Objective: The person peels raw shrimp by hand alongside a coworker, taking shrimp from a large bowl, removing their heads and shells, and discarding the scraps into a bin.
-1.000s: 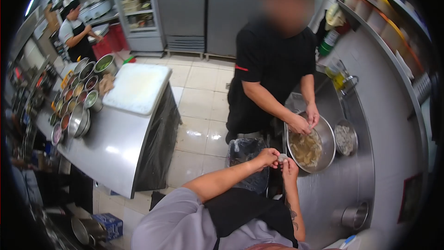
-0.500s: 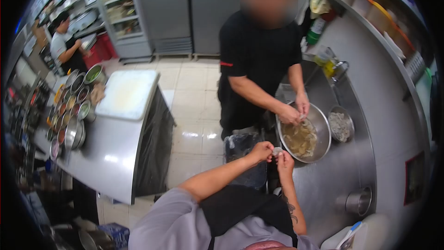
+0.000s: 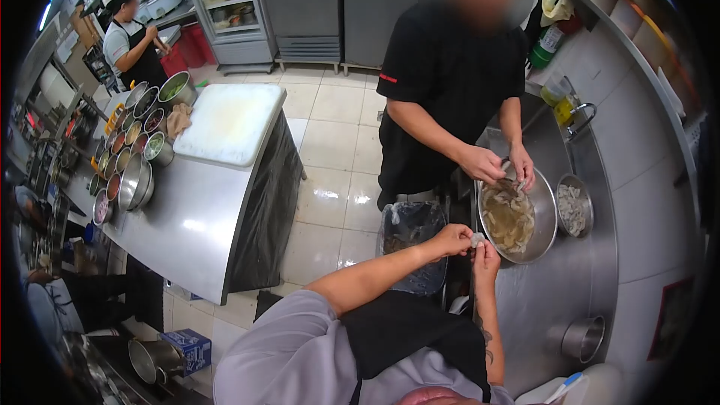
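Observation:
Between my left hand (image 3: 454, 241) and my right hand (image 3: 486, 256), a small greyish shrimp-like piece (image 3: 476, 239) is pinched by the fingertips of both. They are just left of the rim of a large steel bowl (image 3: 547, 236), which holds pale pieces in cloudy liquid (image 3: 508, 219). Over that bowl, a co-worker's hands (image 3: 510, 169) hold another such piece. A smaller steel bowl (image 3: 574, 206) with whitish-grey pieces stands to its right. Under my left forearm is a bin lined with dark plastic (image 3: 412, 217).
An empty steel pot (image 3: 583, 338) stands on the right counter (image 3: 525, 315). A co-worker in black (image 3: 450, 67) stands across from me. At left, a steel table (image 3: 180, 217) bears a white cutting board (image 3: 229, 124) and several metal containers. Another person (image 3: 135, 49) stands at the back left.
The view has shifted, first one way and then back. Both my hands still pinch the small piece. The co-worker's hands have changed position slightly over the large bowl.

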Tool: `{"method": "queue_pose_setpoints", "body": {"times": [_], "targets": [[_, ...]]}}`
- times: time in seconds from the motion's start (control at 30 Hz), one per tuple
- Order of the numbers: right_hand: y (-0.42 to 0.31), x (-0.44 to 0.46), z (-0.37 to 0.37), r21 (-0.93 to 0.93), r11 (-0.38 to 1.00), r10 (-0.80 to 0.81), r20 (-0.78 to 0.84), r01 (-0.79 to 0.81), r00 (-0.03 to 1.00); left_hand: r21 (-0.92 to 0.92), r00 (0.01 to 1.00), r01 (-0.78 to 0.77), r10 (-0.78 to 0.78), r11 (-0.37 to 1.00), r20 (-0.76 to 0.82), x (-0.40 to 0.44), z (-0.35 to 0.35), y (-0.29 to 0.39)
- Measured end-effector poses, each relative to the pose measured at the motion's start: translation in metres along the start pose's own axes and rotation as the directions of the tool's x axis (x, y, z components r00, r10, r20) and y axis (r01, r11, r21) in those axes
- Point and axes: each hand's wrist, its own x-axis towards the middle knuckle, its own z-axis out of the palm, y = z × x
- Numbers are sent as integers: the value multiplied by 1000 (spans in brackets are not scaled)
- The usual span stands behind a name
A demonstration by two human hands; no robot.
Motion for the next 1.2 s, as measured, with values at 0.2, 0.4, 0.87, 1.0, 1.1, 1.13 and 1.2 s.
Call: {"method": "queue_pose_setpoints", "body": {"times": [0.2, 0.4, 0.87, 1.0, 1.1, 1.13, 1.2], "targets": [[14, 0, 2, -34, 997, -70, -3, 70, 998, 313, 1000, 13, -19, 950, 16, 1, -4, 2], [2, -2, 8, -27, 998, -49, 26, 50, 998, 225, 999, 24, -34, 974, 38, 0, -12, 4], [4, -6, 9, -124, 986, -113, 10, 113, 994, 6, 997, -44, 45, 999, -70, 4, -4, -3], [-9, -10, 5, -164, 982, -101, -6, 99, 995, 195, 991, -90, 107, 977, -79, 7, -7, -10], [-3, -9, 3, -123, 987, -111, -55, 103, 992, 245, 997, -71, 76, 967, -14, 9, -8, -4], [-4, -10, 2, -89, 992, -97, -72, 91, 993, 263, 999, -33, 35, 964, -5, 11, -6, -3], [1, -8, 0, -49, 992, -121, -103, 116, 987, 185, 1000, -6, 6, 983, -3, 9, 1, 2]]}}
